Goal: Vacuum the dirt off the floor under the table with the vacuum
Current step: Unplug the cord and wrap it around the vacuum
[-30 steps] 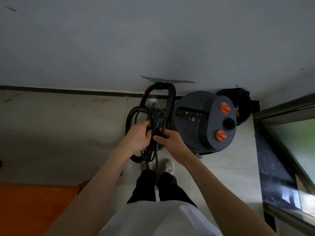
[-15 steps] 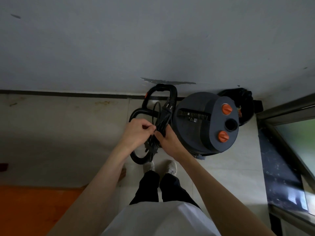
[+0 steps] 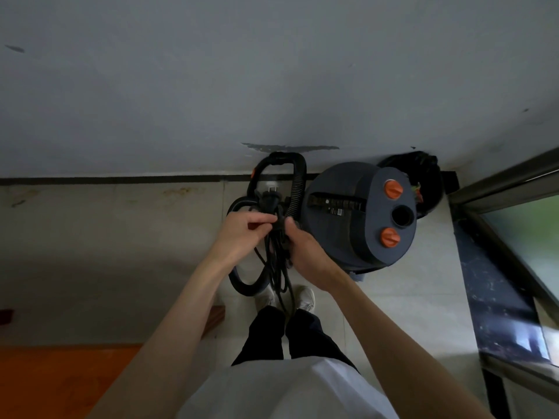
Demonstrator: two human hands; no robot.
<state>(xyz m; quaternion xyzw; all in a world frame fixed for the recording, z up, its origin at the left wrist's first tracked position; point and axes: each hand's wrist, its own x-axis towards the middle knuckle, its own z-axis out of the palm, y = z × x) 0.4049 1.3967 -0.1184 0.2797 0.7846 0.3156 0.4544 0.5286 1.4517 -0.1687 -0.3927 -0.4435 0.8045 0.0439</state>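
Observation:
A dark grey canister vacuum [image 3: 357,216] with two orange knobs stands on the tiled floor against the wall. Its black ribbed hose [image 3: 298,182] loops up to the left of it. In front of me I hold a bundle of black power cord [image 3: 276,258]; its plug [image 3: 267,199] sticks up above my fingers. My left hand [image 3: 245,234] pinches the bundle from the left. My right hand [image 3: 305,252] grips it from the right. Loops of cord hang down toward my shoes.
A black bin [image 3: 423,176] stands in the corner behind the vacuum. A glass door with a dark frame [image 3: 496,267] runs along the right. An orange wooden surface [image 3: 60,379] lies at the lower left. The white wall [image 3: 272,71] rises close ahead.
Both hands have kept working the cord bundle, which now stands more upright with the plug showing above my fingers. The vacuum has not moved.

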